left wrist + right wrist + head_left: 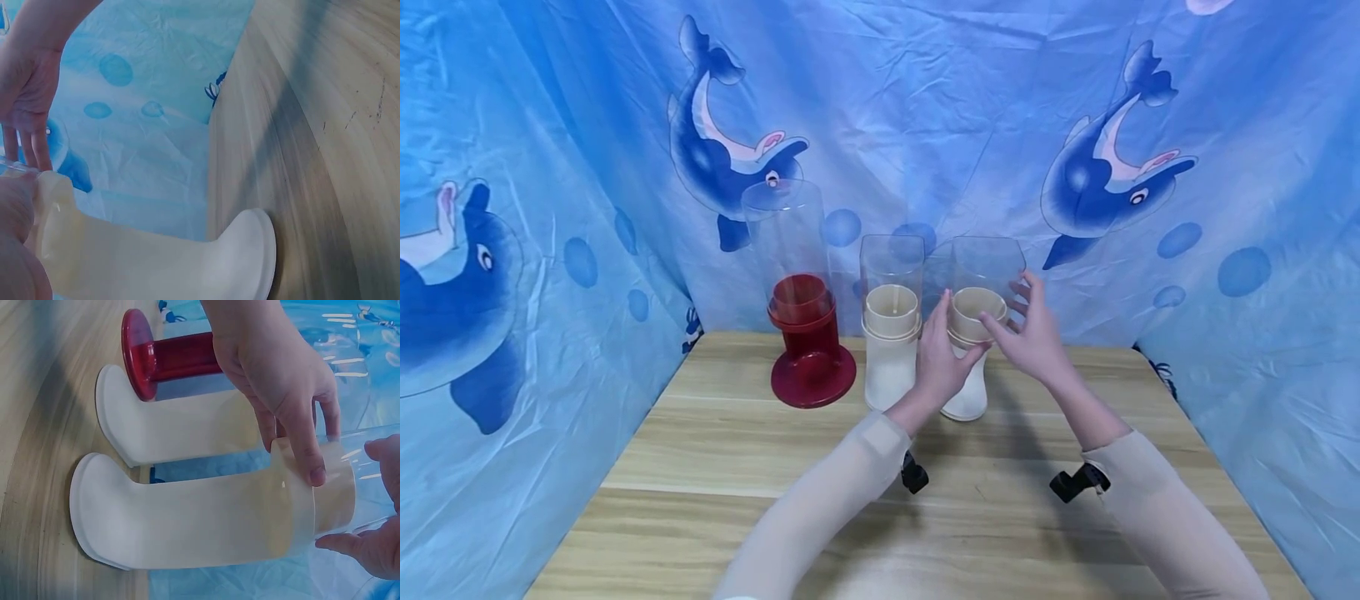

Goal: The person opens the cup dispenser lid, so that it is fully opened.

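Observation:
On the right stands a white stand point(967, 393) with a cream collar point(294, 500) and a clear plastic tube point(988, 257) over its cream inner ring. My left hand point(942, 360) grips the collar, thumb along its near side and fingers round the left, as the right wrist view shows. At the tube's right side is my right hand point(1033, 337), its fingers and thumb curved round the tube's lower part. In the right wrist view, the right thumb point(347, 544) lies right at the collar's edge. Part of the collar is hidden behind the left hand.
A second white stand point(883, 379) with its own clear tube point(891, 257) is close on the left. Farther left is a red stand point(812, 382) bearing a taller clear tube point(782, 221). All stand on the wooden table point(737, 467), before a blue dolphin-print curtain point(910, 108).

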A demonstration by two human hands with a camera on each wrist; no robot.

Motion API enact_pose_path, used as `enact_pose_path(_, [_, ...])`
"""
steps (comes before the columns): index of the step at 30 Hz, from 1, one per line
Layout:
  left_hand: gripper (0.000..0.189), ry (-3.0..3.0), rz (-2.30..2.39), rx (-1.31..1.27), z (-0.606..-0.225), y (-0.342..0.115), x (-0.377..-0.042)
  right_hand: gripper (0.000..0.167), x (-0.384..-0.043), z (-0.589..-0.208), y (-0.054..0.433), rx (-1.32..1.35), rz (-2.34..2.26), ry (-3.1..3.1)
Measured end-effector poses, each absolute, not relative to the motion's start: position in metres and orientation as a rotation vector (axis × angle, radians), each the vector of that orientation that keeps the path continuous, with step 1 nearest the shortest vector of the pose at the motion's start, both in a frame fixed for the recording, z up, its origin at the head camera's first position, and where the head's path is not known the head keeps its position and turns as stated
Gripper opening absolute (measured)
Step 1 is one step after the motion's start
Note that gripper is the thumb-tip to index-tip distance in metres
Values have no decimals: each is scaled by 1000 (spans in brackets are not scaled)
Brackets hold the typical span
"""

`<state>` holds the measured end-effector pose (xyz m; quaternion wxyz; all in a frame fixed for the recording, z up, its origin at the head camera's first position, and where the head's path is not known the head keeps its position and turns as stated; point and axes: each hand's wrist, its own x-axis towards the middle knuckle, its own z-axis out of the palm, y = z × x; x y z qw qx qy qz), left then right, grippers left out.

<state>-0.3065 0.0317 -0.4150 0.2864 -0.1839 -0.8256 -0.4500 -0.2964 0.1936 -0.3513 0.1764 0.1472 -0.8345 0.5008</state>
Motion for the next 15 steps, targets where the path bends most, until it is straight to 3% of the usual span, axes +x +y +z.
enact_pose_path(15, [98,-2170,-1048,-689,-397,5,-255,87,-233,-331,192,429,1215,-2374])
